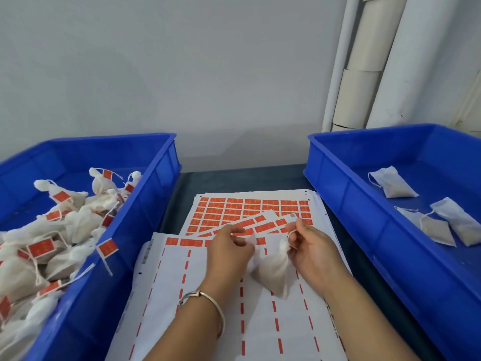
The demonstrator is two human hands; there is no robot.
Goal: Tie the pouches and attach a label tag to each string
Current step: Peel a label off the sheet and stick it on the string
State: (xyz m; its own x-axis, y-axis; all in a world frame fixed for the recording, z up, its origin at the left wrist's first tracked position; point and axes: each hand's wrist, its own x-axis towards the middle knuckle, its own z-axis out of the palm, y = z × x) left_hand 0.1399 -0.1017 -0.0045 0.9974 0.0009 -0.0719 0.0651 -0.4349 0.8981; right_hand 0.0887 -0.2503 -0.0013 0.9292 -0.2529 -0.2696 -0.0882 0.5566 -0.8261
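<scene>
Pinching the drawstring [292,232] taut above the neck, right hand [311,250] and left hand [230,250] both grip the pouch [273,272] hanging between them, likely cinching it shut, label sheets [250,207] just beyond the grip for tagging next.

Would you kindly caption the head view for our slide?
Both hands, left and right, tie a pouch over label sheets between blue bins.

Print on the orange labels [235,207] is too blurred to read
</scene>
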